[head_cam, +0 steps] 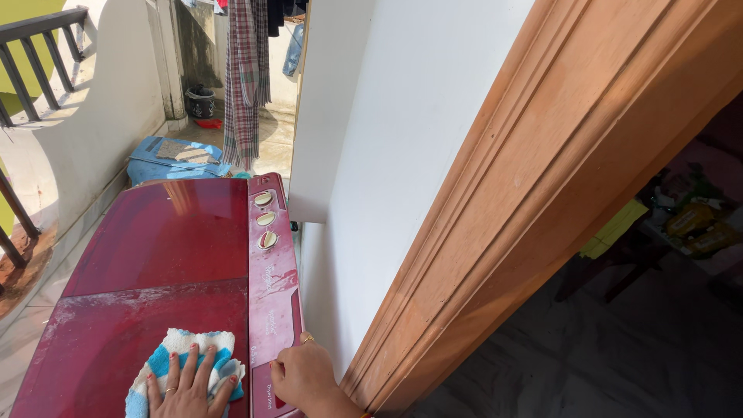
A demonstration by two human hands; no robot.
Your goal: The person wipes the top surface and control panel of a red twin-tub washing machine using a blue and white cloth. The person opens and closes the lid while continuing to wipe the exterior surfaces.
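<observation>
My left hand (188,385) presses flat, fingers spread, on a blue and white cloth (172,350) lying on the dusty near lid of a dark red twin-tub washing machine (155,240). My right hand (303,377) rests in a loose fist on the machine's near right edge, by the control strip, holding nothing. Three cream dials (265,220) sit along that strip farther away.
A white wall (387,155) and a wooden door frame (557,170) rise right beside the machine. Beyond it lie a blue sack (174,159) on the floor, a hanging checked cloth (246,77) and a balcony railing (39,62). A dim room opens at the right.
</observation>
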